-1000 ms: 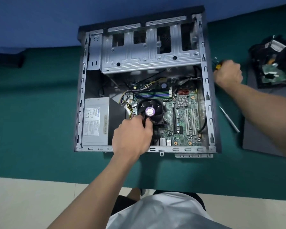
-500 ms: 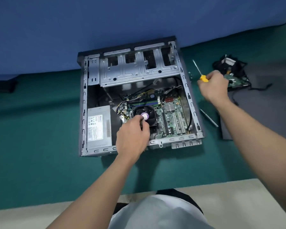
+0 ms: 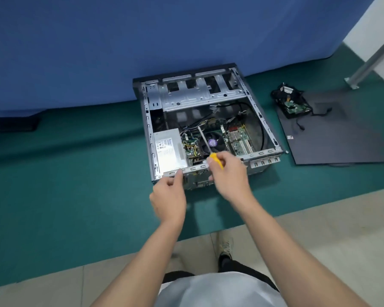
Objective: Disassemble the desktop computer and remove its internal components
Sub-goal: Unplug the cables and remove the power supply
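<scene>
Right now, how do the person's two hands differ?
The right hand grips a yellow-handled screwdriver, its shaft pointing toward the fan; the left hand holds nothing. The right hand is curled tight; the left hand is loosely curled. Both are bare, at the computer case's near edge.

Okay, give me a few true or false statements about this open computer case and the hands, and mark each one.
1. The right hand grips a yellow-handled screwdriver. True.
2. The power supply lies outside the computer case. False: it sits inside, at the left.
3. The CPU fan is out of the case. False: it sits on the motherboard inside.
4. A dark side panel lies on the green mat right of the case. True.
</scene>
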A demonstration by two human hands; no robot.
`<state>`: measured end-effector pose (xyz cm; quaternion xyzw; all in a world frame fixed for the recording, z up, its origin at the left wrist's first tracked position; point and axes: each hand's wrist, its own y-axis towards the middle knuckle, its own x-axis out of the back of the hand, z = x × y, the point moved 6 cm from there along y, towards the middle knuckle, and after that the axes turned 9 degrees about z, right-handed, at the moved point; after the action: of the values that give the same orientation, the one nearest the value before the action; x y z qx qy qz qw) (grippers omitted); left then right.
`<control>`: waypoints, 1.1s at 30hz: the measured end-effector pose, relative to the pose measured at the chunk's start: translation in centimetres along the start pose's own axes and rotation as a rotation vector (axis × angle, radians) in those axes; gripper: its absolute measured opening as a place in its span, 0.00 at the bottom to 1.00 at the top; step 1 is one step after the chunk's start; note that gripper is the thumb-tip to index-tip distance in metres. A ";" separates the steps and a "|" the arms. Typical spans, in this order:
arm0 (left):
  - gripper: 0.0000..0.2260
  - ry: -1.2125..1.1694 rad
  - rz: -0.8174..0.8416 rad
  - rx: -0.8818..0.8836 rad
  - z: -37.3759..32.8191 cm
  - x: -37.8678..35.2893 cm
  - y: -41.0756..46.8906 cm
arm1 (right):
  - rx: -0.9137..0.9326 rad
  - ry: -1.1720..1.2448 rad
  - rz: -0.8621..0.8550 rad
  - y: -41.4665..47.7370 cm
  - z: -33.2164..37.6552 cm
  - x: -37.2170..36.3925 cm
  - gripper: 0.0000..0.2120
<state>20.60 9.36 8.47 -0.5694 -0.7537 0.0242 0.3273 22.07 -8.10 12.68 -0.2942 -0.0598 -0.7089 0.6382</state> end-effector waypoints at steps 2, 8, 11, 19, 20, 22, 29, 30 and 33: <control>0.20 -0.177 0.127 0.163 1.3 -0.4 0.5 | -0.039 0.030 0.031 -2.0 -0.3 -2.1 0.10; 0.19 -0.648 0.560 0.391 1.9 -2.5 0.6 | -0.187 0.212 0.123 -6.0 -3.0 -6.6 0.13; 0.20 -0.778 0.663 0.425 1.4 -3.1 0.3 | -0.300 0.508 0.170 -7.2 -4.5 -7.9 0.14; 0.17 -0.858 0.631 0.421 0.9 -3.3 0.5 | -0.396 0.840 0.268 -7.5 -4.7 -8.8 0.13; 0.17 -0.851 0.625 0.420 0.9 -3.2 0.5 | -0.395 0.846 0.275 -7.4 -4.7 -8.8 0.13; 0.18 -0.838 0.617 0.421 0.9 -3.2 0.6 | -0.394 0.842 0.286 -7.3 -4.8 -8.7 0.13; 0.18 -0.868 0.593 0.419 0.9 -3.4 0.4 | -0.404 0.885 0.322 -7.1 -5.3 -8.5 0.13; 0.18 -0.879 0.590 0.420 0.9 -3.5 0.4 | -0.404 0.885 0.326 -7.1 -5.3 -8.5 0.13; 0.18 -0.895 0.586 0.419 0.9 -3.7 0.3 | -0.404 0.889 0.330 -7.0 -5.4 -8.3 0.13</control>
<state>20.89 6.55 5.93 -0.6118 -0.6087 0.5013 0.0621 13.73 -2.16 6.18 -0.0877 0.4026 -0.6528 0.6357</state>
